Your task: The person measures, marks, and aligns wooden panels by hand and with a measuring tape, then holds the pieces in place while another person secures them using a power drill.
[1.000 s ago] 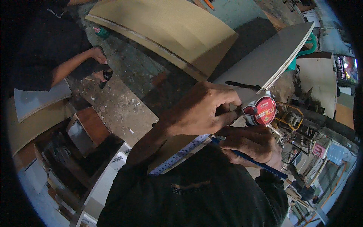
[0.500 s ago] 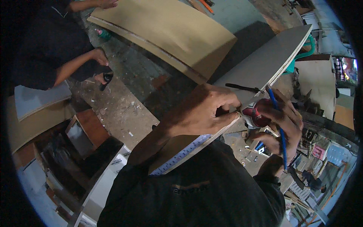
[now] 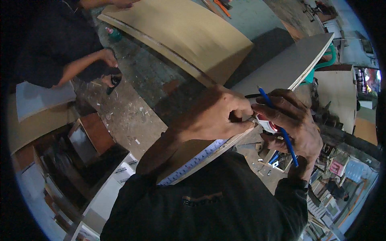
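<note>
A long panel (image 3: 285, 64) with a grey face and pale edge stretches from my body to the upper right. Along its near part lies the blade of a tape measure (image 3: 193, 162). My left hand (image 3: 217, 114) is closed over the panel's edge, thumb and finger pinching the blade against it. Just right of those fingertips, the red and white tape case (image 3: 267, 123) shows partly under my right hand (image 3: 295, 120). That hand curls round the case and also holds a blue pencil (image 3: 288, 140) slantwise between its fingers, tip upward. Its fingers hide much of the case.
A co-worker's hand (image 3: 108, 58) and dark clothes are at the upper left, near a wide tan board (image 3: 177, 34) on a worktable. A green bottle (image 3: 114, 33) stands beside it. White cabinet parts (image 3: 108, 190) lie lower left; a green chair (image 3: 327, 58) is behind the panel.
My right hand has moved left and closed in over the tape case, near my left fingertips. The pencil has tilted, its upper end shifting left. My left hand stays put.
</note>
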Available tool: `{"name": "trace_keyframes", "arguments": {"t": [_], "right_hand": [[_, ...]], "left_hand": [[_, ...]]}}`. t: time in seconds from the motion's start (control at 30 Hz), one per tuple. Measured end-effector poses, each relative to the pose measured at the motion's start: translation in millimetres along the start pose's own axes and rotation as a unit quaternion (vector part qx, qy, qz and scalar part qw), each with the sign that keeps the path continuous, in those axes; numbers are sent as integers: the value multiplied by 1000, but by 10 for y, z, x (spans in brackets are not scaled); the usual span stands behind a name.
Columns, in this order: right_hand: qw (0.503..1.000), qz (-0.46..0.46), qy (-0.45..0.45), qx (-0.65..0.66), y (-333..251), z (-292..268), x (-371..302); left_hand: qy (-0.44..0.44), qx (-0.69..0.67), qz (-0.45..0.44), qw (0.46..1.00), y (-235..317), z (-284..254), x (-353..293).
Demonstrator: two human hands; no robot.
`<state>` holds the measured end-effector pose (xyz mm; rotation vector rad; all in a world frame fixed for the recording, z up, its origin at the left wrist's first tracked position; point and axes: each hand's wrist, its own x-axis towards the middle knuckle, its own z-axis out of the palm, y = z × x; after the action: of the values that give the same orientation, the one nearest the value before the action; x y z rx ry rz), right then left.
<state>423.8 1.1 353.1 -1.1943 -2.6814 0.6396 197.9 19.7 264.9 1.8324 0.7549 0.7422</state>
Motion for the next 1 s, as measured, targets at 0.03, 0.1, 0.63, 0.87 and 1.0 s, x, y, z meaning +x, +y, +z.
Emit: {"name": "trace_keyframes", "arguments": {"t": [0.03,0.1,0.63,0.87,1.0], "right_hand": [[1000,-5,-5,0,-2,-7,17],[1000,-15,-16,-3,4,-27,33],[997,-28,-74,-8,25,-74,15],[997,-18,-76,4,4,-143,44],[995,-51,-71,38,70,-168,137]], "left_hand": [[3,4,9,1000,-26,-7,1],[7,9,18,1000,-13,-24,4],[-56,20,-2,998,-38,-237,-171],[-143,-144,-168,965,-218,-516,-992],[-180,-271,-272,906,-305,-602,-1499]]}}
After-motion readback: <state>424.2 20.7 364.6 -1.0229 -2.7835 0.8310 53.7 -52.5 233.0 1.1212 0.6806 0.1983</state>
